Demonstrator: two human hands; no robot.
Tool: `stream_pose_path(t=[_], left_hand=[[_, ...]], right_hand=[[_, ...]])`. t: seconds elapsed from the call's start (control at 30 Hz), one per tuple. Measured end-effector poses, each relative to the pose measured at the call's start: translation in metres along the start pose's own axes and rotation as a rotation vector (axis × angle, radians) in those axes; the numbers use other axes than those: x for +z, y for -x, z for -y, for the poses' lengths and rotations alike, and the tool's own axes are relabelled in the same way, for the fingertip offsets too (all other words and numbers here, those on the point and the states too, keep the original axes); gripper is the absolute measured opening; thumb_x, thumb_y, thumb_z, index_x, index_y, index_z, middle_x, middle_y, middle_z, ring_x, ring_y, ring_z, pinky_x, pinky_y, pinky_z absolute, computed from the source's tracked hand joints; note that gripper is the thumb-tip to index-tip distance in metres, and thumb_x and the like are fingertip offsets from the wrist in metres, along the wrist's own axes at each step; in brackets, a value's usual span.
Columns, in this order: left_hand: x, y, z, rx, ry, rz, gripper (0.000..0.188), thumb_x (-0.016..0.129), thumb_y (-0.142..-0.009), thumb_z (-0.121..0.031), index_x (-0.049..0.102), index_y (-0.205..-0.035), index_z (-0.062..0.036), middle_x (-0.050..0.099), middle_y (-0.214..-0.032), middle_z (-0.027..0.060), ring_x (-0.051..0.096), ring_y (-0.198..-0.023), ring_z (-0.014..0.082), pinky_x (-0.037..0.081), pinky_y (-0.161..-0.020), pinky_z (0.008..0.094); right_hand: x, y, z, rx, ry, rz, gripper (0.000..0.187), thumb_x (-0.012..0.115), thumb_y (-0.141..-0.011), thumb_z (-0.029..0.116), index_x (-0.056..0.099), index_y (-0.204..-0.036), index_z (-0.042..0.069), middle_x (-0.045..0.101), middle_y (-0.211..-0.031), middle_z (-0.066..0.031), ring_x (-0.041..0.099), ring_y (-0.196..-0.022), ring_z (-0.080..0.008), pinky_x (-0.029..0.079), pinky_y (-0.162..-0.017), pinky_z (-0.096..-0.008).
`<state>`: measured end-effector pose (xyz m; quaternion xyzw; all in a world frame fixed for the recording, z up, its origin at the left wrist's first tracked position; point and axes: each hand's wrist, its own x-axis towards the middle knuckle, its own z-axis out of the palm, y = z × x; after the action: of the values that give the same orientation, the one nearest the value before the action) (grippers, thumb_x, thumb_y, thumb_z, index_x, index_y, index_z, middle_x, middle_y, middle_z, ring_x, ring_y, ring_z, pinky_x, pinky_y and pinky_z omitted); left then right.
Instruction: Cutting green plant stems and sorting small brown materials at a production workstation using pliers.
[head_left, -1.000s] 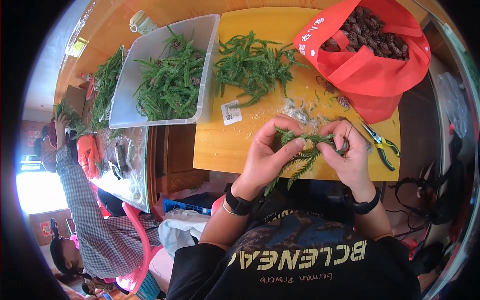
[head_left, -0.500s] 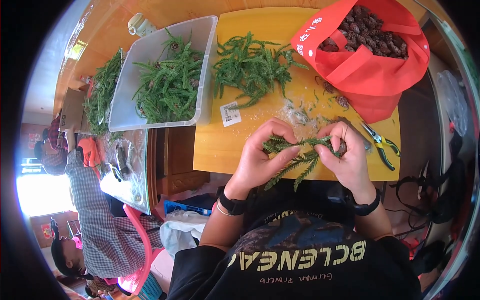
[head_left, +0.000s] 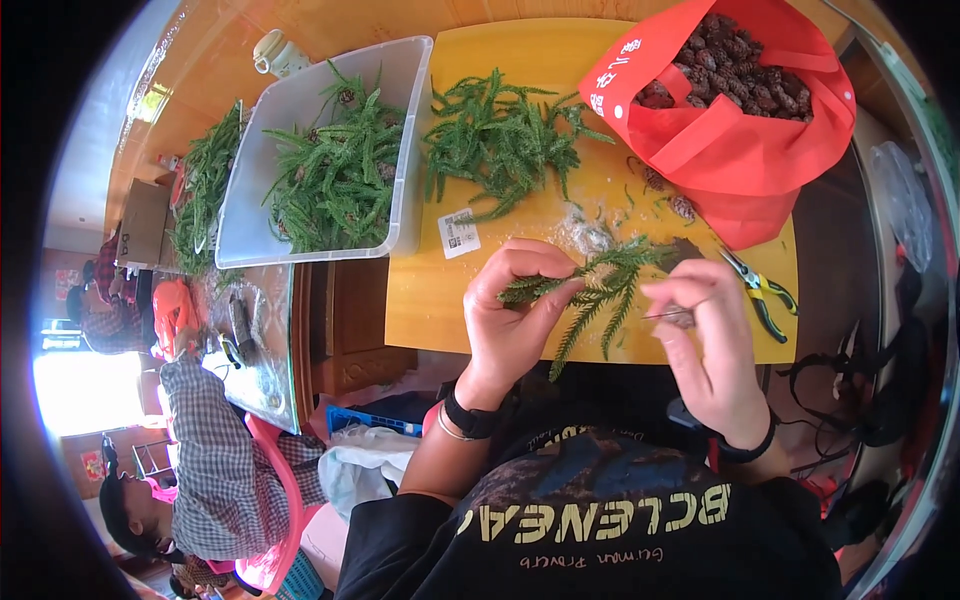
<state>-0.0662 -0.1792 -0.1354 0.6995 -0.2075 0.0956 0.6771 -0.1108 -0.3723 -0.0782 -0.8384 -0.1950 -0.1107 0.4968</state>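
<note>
Pinched in my left hand [head_left: 508, 318] is a green artificial pine sprig [head_left: 606, 282], its branches fanning to the right and down over the table's front edge. My right hand [head_left: 718, 355] is just right of the sprig, fingers closed on a small brown pine cone [head_left: 679, 317]; a thin stem or wire points left from the cone. Sprig and cone are apart. Beyond my hands lies a pile of green sprigs [head_left: 505, 140] on the yellow tabletop [head_left: 430, 310]. A red bag [head_left: 740, 170] full of pine cones [head_left: 738, 70] stands at the far right.
Pliers with yellow-black handles [head_left: 765, 300] lie right of my hand. A clear plastic bin [head_left: 310, 258] holds sprigs with cones at the left. White flakes [head_left: 580, 232], a printed label [head_left: 458, 234] and loose cones [head_left: 683, 208] lie on the table. A person in checks [head_left: 220, 460] sits at left.
My right hand has pulled away from the sprig to the right, taking the pine cone with it. The sprig stays in my left hand. The person at left has drawn an arm back.
</note>
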Motion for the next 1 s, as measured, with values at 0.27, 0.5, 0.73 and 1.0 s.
stream_pose_path(t=[0.27,0.5,0.73,1.0], left_hand=[[0.004,0.001,-0.008,0.062,-0.013,-0.033,0.021,0.059,-0.074,0.015,0.050,-0.088,0.0013,0.055,-0.092,0.0137,0.059,-0.079,0.0171,0.054,-0.071,0.0282],[0.007,0.000,-0.014,0.087,-0.023,-0.035,0.022,0.059,-0.074,0.015,0.050,-0.088,0.0003,0.055,-0.090,0.0132,0.058,-0.079,0.0159,0.053,-0.069,0.0267],[0.009,-0.003,-0.019,0.102,-0.038,-0.057,0.021,0.065,-0.070,0.012,0.054,-0.084,-0.0008,0.059,-0.087,0.0114,0.058,-0.078,0.0171,0.048,-0.069,0.0257],[0.009,-0.007,-0.028,0.194,-0.124,0.002,0.021,0.065,-0.071,0.012,0.055,-0.084,-0.0012,0.060,-0.086,0.0119,0.058,-0.078,0.0160,0.047,-0.069,0.0250]], right_hand=[[0.013,0.005,-0.007,0.240,-0.350,0.198,0.025,0.057,-0.082,-0.001,0.051,-0.106,-0.003,0.050,-0.097,-0.0094,0.058,-0.084,-0.0153,0.048,-0.073,-0.0254],[0.011,0.000,-0.008,0.144,-0.270,0.214,0.023,0.056,-0.082,-0.003,0.048,-0.104,-0.002,0.052,-0.099,-0.0089,0.059,-0.087,-0.0144,0.048,-0.075,-0.0255],[0.024,0.005,-0.012,0.237,-0.462,0.055,0.037,0.055,-0.083,-0.004,0.038,-0.115,0.001,0.053,-0.101,-0.0098,0.059,-0.089,-0.0155,0.048,-0.078,-0.0266],[0.029,-0.005,-0.007,0.131,-0.510,-0.113,0.053,0.056,-0.080,-0.012,0.033,-0.125,0.002,0.059,-0.095,-0.0142,0.062,-0.086,-0.0170,0.050,-0.075,-0.0264]])
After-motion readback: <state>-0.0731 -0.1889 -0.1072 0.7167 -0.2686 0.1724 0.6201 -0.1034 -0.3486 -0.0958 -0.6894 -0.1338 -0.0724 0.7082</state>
